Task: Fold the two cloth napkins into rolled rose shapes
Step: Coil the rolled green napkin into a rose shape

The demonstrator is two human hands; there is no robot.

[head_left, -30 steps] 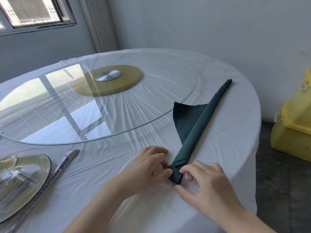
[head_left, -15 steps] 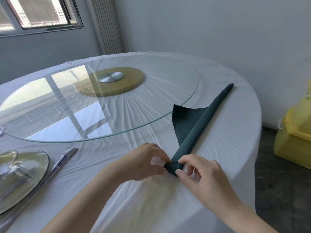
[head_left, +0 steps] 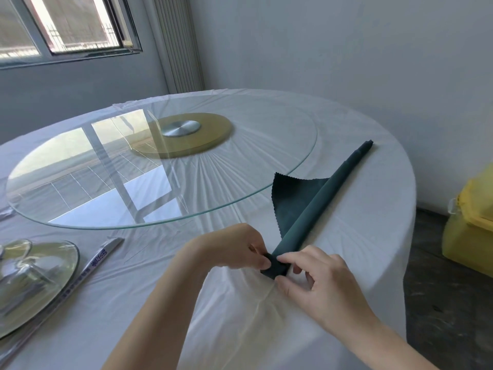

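Observation:
A dark green cloth napkin lies on the white tablecloth as a long band running from near me to the far right, with a triangular flap spread to its left. Its near end is curled into a small tight coil. My left hand pinches that coil from the left. My right hand holds it from the right, fingers on top and thumb below. Only one napkin is in view.
A round glass turntable with a gold hub fills the table's middle. A glass plate with glassware and wrapped chopsticks lie at the near left. A yellow bin stands on the floor at right.
The near end of the band has been rolled up into a small coil, and both hands have shifted slightly forward along the napkin with it.

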